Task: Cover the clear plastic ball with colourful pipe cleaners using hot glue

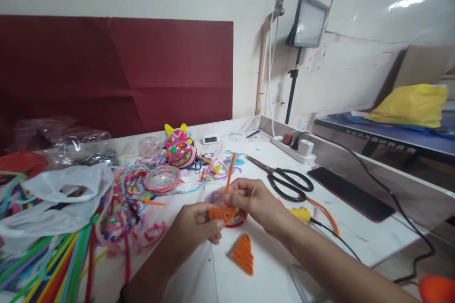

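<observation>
A: Our left hand (pixel 197 227) comes in low from the near edge of the white table (pixel 270 284), fingers curled, pinching the folded orange pipe-cleaner piece (pixel 222 213) by its left side.

B: And our right hand (pixel 254 201) reaches in from the right, wrist bent inward, fingertips closed on the same piece where its loose orange stem (pixel 230 173) rises.

A: The piece looks flat and fuzzy, wound in tight rows, and we hold it just above the table, left of the black scissors (pixel 284 180).

B: The stem stands nearly upright, leaning slightly right at the top.

A: A second orange wedge (pixel 243 253), ribbed the same way, lies on the table left of and nearer us than the scissors, just below our hands, touching neither.

B: Farther left of the scissors sprawls the tangle of coloured pipe cleaners (pixel 128 208).
</observation>
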Available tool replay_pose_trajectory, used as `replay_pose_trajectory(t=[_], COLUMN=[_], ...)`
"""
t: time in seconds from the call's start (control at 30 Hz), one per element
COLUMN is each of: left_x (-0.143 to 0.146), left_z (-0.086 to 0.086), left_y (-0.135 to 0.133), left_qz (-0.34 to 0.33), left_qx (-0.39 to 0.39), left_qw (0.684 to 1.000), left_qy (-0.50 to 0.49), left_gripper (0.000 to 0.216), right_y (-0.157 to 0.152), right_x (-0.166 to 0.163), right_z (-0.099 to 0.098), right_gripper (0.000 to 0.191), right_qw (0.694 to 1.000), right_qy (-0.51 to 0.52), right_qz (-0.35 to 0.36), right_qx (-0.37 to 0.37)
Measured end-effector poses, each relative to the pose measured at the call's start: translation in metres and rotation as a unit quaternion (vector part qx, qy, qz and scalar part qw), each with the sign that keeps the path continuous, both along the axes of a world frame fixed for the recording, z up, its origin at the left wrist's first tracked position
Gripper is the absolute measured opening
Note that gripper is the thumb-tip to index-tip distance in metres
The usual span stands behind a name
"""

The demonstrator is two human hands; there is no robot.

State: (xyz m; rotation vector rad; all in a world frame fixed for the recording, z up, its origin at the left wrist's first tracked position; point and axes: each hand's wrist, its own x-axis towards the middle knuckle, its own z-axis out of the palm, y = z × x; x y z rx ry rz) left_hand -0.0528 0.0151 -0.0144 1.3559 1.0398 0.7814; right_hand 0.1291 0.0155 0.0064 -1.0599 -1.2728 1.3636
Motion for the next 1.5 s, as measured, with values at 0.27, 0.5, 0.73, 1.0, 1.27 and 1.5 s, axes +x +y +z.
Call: replay_pose_trajectory(t=[0.27, 0.5, 0.73, 1.0, 1.27, 1.5], left_x=[-0.002, 0.000, 0.003, 0.006, 0.005, 0.005], left_z=[-0.003, 0.003, 0.006, 0.005, 0.002, 0.004], left_y=[-0.001, -0.005, -0.007, -0.006, -0.005, -0.005], left_qz=[-0.011, -0.004, 0.015, 0.036, 0.029, 0.015], left_qx=[-0.007, -0.012, -0.016, -0.010, -0.011, -0.021], left_qw=[1.000, 1.000, 1.000, 0.999, 0.998, 0.999], left_qy=[-0.004, -0.009, 0.011, 0.038, 0.051, 0.036], left_gripper=[0.032, 0.030, 0.029, 0.026, 0.019, 0.019], right_y=[0.002, 0.001, 0.002, 0.003, 0.008, 0.010], right_x=[0.000, 0.000, -0.002, -0.003, 0.001, 0.004], right_z=[-0.004, 0.000, -0.001, -0.004, -0.007, -0.010], right_gripper=[0.022, 0.021, 0.028, 0.021, 0.014, 0.016], right_qw=[1.000, 1.000, 1.000, 0.999, 0.996, 0.993], right_qy=[-0.012, -0.009, -0.011, -0.023, -0.035, -0.056], right_qz=[0.013, 0.027, 0.026, 0.039, 0.081, 0.099], right_qx=[0.018, 0.003, -0.007, -0.005, 0.002, 0.028])
